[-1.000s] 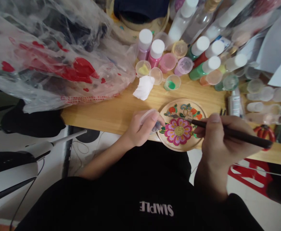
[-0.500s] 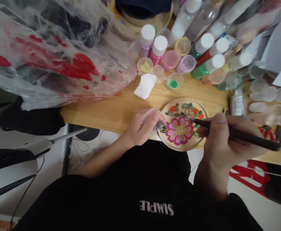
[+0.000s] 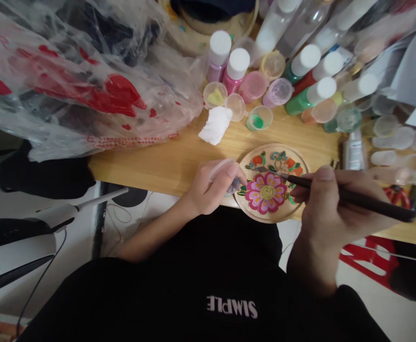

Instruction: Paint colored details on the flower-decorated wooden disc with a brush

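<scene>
Round wooden disc [image 3: 271, 183] w/ glossy flower, right hand [image 3: 331, 202] pinching slim brush [image 3: 350, 197], left hand [image 3: 211, 187] gripping cup [image 3: 225, 178]

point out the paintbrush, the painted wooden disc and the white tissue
paintbrush [image 3: 354, 198], head view, mid handle
painted wooden disc [image 3: 270, 190], head view, pink flower at its middle
white tissue [image 3: 215, 125], head view, its centre

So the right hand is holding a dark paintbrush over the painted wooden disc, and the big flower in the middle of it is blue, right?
Not quite. The head view shows the flower on the wooden disc is pink, with a yellow centre. The rest holds: the right hand holds the dark paintbrush over it.
</scene>
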The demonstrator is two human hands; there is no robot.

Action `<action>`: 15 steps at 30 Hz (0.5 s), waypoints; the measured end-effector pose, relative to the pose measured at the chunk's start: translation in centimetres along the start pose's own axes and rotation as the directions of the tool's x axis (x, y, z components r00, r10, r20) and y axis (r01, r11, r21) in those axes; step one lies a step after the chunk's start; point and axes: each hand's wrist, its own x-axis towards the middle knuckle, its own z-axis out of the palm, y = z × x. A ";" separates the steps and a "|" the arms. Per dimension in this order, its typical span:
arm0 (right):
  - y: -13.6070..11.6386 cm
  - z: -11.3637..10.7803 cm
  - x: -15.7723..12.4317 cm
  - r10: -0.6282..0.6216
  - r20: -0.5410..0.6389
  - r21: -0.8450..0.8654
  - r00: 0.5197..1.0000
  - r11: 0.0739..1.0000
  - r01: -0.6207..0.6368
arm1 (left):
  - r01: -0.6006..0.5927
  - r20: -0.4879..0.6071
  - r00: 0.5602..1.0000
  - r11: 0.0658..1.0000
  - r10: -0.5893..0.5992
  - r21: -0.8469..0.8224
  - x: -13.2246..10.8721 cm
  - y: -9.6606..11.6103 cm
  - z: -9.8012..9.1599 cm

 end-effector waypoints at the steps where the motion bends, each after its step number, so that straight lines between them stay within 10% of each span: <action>1: 0.1 0.2 0.0 -0.035 -0.062 0.032 0.997 0.999 0.037 | 0.001 0.000 1.000 1.000 -0.001 0.006 0.0 0.0 0.0; 6: -0.1 0.5 0.3 -0.083 -0.160 0.094 0.984 0.991 0.098 | 0.018 0.007 1.000 1.000 -0.018 0.011 0.0 0.0 0.0; 15: 0.3 -0.4 0.6 0.283 -0.126 0.512 0.951 0.839 -0.182 | -0.004 0.003 1.000 1.000 0.004 0.016 0.0 0.0 0.0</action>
